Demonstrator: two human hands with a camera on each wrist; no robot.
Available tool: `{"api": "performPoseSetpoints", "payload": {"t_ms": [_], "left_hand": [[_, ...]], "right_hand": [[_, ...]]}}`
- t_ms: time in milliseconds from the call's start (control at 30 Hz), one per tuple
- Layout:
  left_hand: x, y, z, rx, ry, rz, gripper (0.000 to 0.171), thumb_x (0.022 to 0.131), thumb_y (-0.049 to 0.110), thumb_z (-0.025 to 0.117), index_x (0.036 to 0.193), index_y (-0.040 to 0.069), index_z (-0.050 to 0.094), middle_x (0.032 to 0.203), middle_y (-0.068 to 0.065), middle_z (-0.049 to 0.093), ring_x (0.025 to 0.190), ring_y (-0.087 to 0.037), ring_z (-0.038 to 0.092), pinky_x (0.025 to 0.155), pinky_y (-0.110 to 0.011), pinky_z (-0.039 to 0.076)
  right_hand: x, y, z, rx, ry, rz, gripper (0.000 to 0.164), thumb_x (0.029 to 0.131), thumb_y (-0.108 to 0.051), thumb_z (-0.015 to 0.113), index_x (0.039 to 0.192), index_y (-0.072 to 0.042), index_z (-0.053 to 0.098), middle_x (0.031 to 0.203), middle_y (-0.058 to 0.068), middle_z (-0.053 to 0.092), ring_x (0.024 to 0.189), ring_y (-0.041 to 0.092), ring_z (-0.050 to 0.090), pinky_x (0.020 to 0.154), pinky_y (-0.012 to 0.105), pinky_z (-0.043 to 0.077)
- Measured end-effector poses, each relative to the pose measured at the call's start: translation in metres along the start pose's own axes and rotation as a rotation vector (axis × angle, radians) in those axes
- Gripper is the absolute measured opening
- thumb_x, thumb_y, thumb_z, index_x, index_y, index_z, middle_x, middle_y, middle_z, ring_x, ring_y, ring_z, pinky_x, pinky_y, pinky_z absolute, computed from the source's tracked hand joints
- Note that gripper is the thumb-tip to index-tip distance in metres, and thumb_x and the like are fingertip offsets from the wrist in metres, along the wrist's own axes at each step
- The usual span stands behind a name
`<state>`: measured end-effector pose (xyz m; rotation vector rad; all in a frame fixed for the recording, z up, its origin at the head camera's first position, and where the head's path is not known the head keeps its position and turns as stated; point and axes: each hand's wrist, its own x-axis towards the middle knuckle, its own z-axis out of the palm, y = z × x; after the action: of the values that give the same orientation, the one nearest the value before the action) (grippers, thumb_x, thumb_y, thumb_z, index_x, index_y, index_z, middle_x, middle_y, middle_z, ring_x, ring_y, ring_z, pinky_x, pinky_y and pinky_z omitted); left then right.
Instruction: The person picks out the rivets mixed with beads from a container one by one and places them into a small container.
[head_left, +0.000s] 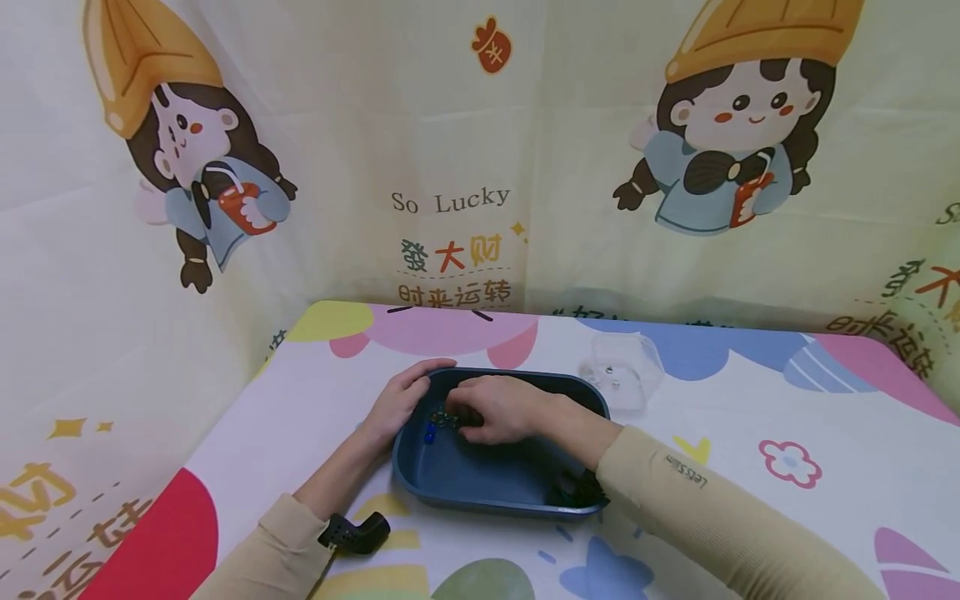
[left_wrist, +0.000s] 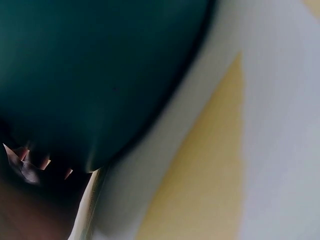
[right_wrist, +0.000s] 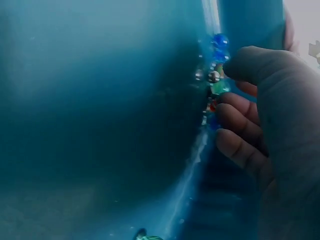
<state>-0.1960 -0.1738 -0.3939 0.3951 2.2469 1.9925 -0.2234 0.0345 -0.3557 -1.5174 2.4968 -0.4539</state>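
Observation:
A dark blue tub (head_left: 480,487) stands on the table, with a small heap of beads (head_left: 444,419) inside its left end. Blue, green, red and silvery round beads (right_wrist: 220,42) line the crease between floor and wall in the right wrist view. My right hand (head_left: 502,408) reaches into the tub, its bent, spread fingertips right at the beads. My left hand (head_left: 397,404) holds the tub's left side near the far corner, thumb at the rim, fingers along the outside. The left wrist view is mostly filled by the tub's outer wall (left_wrist: 100,75).
Behind the tub's far right corner lies a clear plastic box (head_left: 637,400) with a few silvery beads in it. A black device (head_left: 356,533) is strapped at the left wrist. The printed tablecloth (head_left: 750,517) meets a curtain (head_left: 570,167) at the back.

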Motion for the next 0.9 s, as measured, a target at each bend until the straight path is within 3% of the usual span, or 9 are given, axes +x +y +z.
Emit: {"api": "performPoseSetpoints", "payload": {"t_ms": [200, 467, 700, 900], "left_hand": [[0.0010, -0.0001, 0.0001, 0.020, 0.004, -0.011, 0.046, 0.103, 0.007, 0.031, 0.142, 0.003, 0.055, 0.143, -0.016, 0.055, 0.115, -0.030, 0.056, 0.096, -0.027, 0.047], [0.0011, -0.0027, -0.0022, -0.011, -0.017, 0.008, 0.045, 0.104, 0.006, 0.031, 0.142, 0.001, 0.053, 0.145, -0.017, 0.053, 0.125, -0.031, 0.054, 0.106, -0.038, 0.044], [0.0012, -0.0038, -0.0022, -0.012, -0.020, 0.014, 0.045, 0.104, 0.006, 0.030, 0.142, 0.001, 0.053, 0.145, -0.017, 0.052, 0.127, -0.029, 0.053, 0.106, -0.034, 0.043], [0.0006, -0.0036, -0.0015, -0.019, -0.024, 0.011, 0.046, 0.103, 0.006, 0.030, 0.143, 0.001, 0.053, 0.144, -0.017, 0.053, 0.121, -0.029, 0.055, 0.099, -0.027, 0.047]], "right_hand": [[0.0021, 0.0011, 0.0024, -0.031, -0.039, -0.014, 0.026, 0.094, -0.021, 0.071, 0.118, -0.011, 0.067, 0.095, -0.003, 0.062, 0.078, 0.008, 0.055, 0.072, 0.021, 0.048], [0.0057, 0.0006, 0.0051, -0.064, -0.075, -0.026, 0.025, 0.094, -0.023, 0.071, 0.115, -0.012, 0.067, 0.097, -0.001, 0.063, 0.079, 0.010, 0.056, 0.075, 0.021, 0.049], [0.0058, 0.0020, 0.0067, -0.056, -0.083, -0.052, 0.018, 0.094, -0.022, 0.071, 0.109, -0.013, 0.067, 0.093, -0.003, 0.061, 0.078, 0.008, 0.055, 0.072, 0.019, 0.048], [0.0056, 0.0004, 0.0072, -0.062, -0.092, -0.059, 0.029, 0.095, -0.024, 0.071, 0.121, -0.013, 0.065, 0.102, -0.002, 0.063, 0.084, 0.009, 0.056, 0.081, 0.019, 0.049]]}}
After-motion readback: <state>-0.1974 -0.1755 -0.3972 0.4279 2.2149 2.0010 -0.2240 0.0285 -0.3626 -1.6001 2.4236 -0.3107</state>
